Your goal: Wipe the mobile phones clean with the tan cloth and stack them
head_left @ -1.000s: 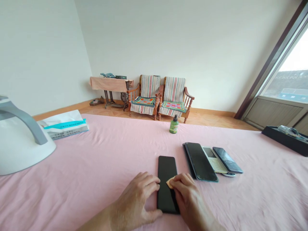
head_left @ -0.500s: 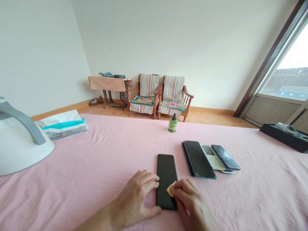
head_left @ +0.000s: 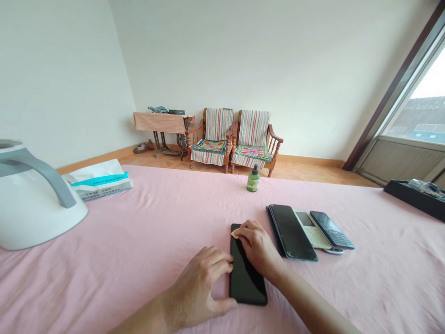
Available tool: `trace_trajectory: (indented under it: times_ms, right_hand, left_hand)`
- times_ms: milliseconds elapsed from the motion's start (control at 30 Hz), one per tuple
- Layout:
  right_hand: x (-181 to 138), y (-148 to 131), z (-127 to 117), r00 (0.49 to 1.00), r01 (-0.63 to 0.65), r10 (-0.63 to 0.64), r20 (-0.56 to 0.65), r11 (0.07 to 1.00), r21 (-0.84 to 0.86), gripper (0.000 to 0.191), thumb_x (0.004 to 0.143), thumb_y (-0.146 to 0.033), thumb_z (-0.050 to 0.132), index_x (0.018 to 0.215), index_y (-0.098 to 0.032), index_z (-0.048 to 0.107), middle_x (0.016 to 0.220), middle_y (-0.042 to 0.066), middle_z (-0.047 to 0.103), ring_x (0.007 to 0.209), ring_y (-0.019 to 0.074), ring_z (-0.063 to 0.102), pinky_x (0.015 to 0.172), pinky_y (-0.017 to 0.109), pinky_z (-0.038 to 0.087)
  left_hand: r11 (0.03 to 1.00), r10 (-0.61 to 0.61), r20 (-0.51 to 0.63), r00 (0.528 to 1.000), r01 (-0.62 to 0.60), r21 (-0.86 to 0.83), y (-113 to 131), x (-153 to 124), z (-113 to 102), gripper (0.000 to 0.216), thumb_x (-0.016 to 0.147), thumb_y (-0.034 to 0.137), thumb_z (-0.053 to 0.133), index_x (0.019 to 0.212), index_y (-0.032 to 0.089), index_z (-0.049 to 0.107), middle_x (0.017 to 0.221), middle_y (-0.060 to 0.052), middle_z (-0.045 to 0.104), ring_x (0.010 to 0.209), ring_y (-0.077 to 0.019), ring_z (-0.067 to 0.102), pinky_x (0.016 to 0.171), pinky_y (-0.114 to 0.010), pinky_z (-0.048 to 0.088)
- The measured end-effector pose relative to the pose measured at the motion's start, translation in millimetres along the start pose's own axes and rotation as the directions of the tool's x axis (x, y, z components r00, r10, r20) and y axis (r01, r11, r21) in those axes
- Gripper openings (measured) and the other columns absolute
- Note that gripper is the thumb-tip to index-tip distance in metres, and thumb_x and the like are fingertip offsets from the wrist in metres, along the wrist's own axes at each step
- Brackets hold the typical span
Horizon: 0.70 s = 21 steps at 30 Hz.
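A black smartphone (head_left: pixel 245 278) lies flat on the pink cloth, its dark screen up. Against its left edge rest the bent fingers of my left hand (head_left: pixel 201 283), with the thumb at the lower left corner, holding it steady. My right hand (head_left: pixel 255 243) is closed, pinching a small pale yellow cloth (head_left: pixel 235 233) against the upper end of the screen. Most of that cloth is hidden under the fingers. Just to the right, another large dark smartphone (head_left: pixel 294 232) lies on a stack, beside a keypad phone (head_left: pixel 332 229) and a pale phone (head_left: pixel 314 229).
A green spray bottle (head_left: pixel 253 179) stands toward the far edge of the pink cloth (head_left: pixel 167 222). At left are a white kettle (head_left: pixel 38 208) and a tissue pack (head_left: pixel 100 181). A black tray (head_left: pixel 413 199) sits far right. Two wooden chairs (head_left: pixel 252 132) stand beyond.
My right hand has slid the yellow cloth up the screen from the lower part to the top end. My left hand stays at the smartphone's edge. The view has shifted slightly.
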State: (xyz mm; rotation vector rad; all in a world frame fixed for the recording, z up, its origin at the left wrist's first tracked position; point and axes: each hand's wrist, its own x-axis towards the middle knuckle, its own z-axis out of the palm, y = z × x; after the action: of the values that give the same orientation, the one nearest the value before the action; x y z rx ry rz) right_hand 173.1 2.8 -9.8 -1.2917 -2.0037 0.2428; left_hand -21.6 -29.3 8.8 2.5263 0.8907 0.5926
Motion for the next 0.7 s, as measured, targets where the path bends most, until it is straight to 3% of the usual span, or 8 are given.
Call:
trace_trajectory:
  times_ms: [100, 267, 367, 700]
  right_hand:
    - [-13.4, -8.5, -0.3, 1.0, -0.001, 0.001, 0.014, 1.0, 0.015, 0.027, 0.087, -0.003, 0.045, 0.084, -0.018, 0.067, 0.083, 0.005, 0.06, 0.083, 0.0175, 0.054, 0.076, 0.03, 0.046]
    - [-61.9, -33.2, -6.6, 0.995, 0.009, -0.021, 0.096, 0.992, 0.123, 0.033, 0.08, 0.004, 0.041, 0.086, -0.019, 0.063, 0.087, 0.005, 0.059, 0.082, 0.0175, 0.054, 0.071, 0.029, 0.046]
    - [-71.6, -36.7, -8.5, 0.994, 0.014, -0.03, 0.104, 0.988, 0.153, 0.033, 0.079, 0.005, 0.041, 0.084, -0.019, 0.063, 0.085, 0.005, 0.059, 0.08, 0.0166, 0.055, 0.068, 0.027, 0.046]
    - [-2.6, 4.1, 5.7, 0.999, 0.007, -0.005, -0.033, 0.998, 0.06, 0.026, 0.083, -0.001, 0.048, 0.082, -0.019, 0.067, 0.08, 0.004, 0.059, 0.08, 0.0168, 0.055, 0.073, 0.03, 0.046]
  left_hand:
    - [1.0, -0.003, 0.005, 1.0, 0.003, -0.005, 1.4, 0.4, -1.2, 0.042, 0.059, 0.025, 0.082, 0.096, 0.018, 0.064, 0.108, -0.007, 0.064, 0.098, -0.0253, 0.055, 0.091, -0.04, 0.043]
    - [0.999, -0.033, 0.025, 0.999, 0.034, -0.033, 4.4, 2.0, -4.4, 0.045, 0.055, 0.019, 0.082, 0.096, 0.02, 0.063, 0.106, -0.004, 0.061, 0.096, -0.0235, 0.054, 0.089, -0.038, 0.043]
    - [0.999, -0.036, 0.031, 0.999, 0.037, -0.031, 4.4, 1.9, -4.4, 0.043, 0.055, 0.018, 0.082, 0.094, 0.019, 0.063, 0.106, -0.004, 0.06, 0.096, -0.0233, 0.053, 0.089, -0.038, 0.043]
    - [0.997, -0.069, 0.019, 0.997, 0.07, -0.027, 1.0, -0.4, -1.1, 0.044, 0.061, 0.026, 0.081, 0.098, 0.02, 0.059, 0.099, -0.004, 0.059, 0.096, -0.0244, 0.053, 0.087, -0.039, 0.044]
